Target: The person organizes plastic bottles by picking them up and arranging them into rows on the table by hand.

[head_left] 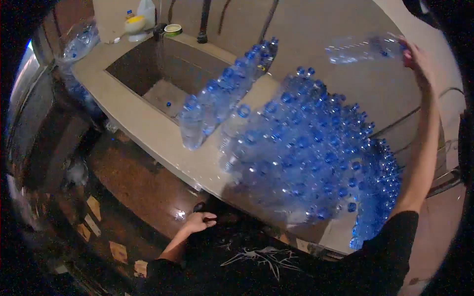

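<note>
My right hand (415, 58) is raised at the upper right, its fingers closed around one end of a clear plastic bottle (365, 50). That bottle lies nearly level in the air, blurred by motion. Below it, a large crowd of clear plastic bottles (306, 143) with blue caps stands packed on the counter. Low in front of the counter edge is my left hand (200, 222), its fingers curled. Something dark shows beside it, and whether the fingers hold it is unclear. A narrower row of capped bottles (212, 101) stands along the sink's right side.
A sink (113, 70) is set into the pale counter (165, 160), with a blue cap (168, 104) in its basin. Behind it are a faucet (159, 32), a yellow-topped white container (135, 27) and a small round tin (173, 29). A plastic bag (81, 42) sits at left.
</note>
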### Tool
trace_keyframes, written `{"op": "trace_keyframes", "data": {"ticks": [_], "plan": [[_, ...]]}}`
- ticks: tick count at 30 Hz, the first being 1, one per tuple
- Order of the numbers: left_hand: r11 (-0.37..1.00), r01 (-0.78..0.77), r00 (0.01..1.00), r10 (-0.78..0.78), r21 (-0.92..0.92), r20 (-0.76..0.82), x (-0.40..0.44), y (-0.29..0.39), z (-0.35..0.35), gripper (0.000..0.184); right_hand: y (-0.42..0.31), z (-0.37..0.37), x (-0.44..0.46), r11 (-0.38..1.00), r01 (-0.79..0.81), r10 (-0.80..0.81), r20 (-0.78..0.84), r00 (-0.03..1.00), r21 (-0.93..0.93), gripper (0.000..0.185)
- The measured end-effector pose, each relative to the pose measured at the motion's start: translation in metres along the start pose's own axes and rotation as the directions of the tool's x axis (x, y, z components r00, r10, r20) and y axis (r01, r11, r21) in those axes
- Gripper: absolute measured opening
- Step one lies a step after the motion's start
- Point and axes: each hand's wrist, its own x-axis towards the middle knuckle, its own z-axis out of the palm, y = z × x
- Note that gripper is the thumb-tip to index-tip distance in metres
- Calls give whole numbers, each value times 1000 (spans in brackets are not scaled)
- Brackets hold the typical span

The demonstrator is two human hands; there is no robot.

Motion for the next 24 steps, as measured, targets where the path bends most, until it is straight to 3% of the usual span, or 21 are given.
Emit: {"op": "trace_keyframes", "data": {"ticks": [3,4,5,7,8,10,13,16,19,20,22,23,24], "plan": [[982,86,991,-102,-170,-86,-18,-33,-35,39,-21,106,57,994,60,-66,64,996,87,29],[970,94,984,-124,-224,-125,-24,-40,-43,39,-31,143,67,991,-49,40,74,996,122,30],[972,164,975,-185,-166,-126,-21,-36,-50,36,-32,173,64,978,-140,131,63,989,156,33],[965,95,974,-141,-246,-177,-24,-83,-56,38,-24,230,75,989,-85,70,122,990,121,35],[962,115,968,-163,-246,-188,-23,-92,-59,40,-26,250,83,967,-148,173,108,979,-207,37],[954,217,949,-255,-205,-183,-27,-101,-69,43,-24,284,80,988,-47,67,131,989,-148,43],[917,396,910,-399,-47,-114,-48,-103,-82,49,-3,311,100,945,-12,91,229,969,-326,45],[911,411,886,-404,-20,-227,-42,-157,-68,51,37,341,125,870,57,24,157,987,-490,46],[924,375,875,-379,-76,-300,-47,-143,-85,51,77,384,150,777,-18,110,108,988,-629,46],[928,361,877,-372,-95,-304,-51,-130,-93,50,84,395,152,782,-18,121,124,985,-623,46],[911,273,877,-368,-309,-310,-61,-181,-72,46,94,419,160,795,-16,137,152,979,-607,48],[885,218,879,-361,-411,-313,-58,-199,-66,44,102,431,167,828,-104,218,145,965,-550,51],[884,290,858,-410,-367,-310,-59,-185,-75,42,109,439,171,820,-90,190,119,975,-566,52]]}}
